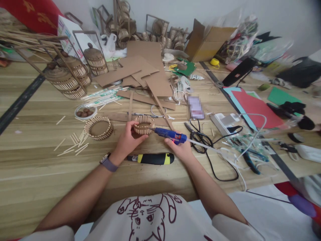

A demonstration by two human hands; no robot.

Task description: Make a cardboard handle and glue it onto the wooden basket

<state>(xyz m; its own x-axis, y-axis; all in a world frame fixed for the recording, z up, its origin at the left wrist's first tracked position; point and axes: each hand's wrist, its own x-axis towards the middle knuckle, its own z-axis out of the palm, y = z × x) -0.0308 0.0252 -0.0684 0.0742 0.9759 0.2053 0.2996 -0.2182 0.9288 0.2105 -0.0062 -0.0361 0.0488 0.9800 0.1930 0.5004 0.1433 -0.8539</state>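
My left hand [129,140], with a watch on its wrist, grips a small round basket [144,129] of short wooden sticks between thumb and fingers. In my right hand [180,149] is a blue glue gun [170,134], its nozzle at the basket's right rim and a glue stick out of its back. A larger stick ring [99,128] lies to the left, with loose short sticks [75,144] around it. Below the small basket rests a black and yellow utility knife [155,158]. A bowl of brown balls [86,112] stands behind the larger ring.
Black scissors [200,139], a white power strip [223,124] and cables lie to the right. Cardboard pieces [150,75] cover the middle back. Finished lidded baskets [65,80] stand at the back left. Red paper [255,108] and a phone [195,107] lie further right.
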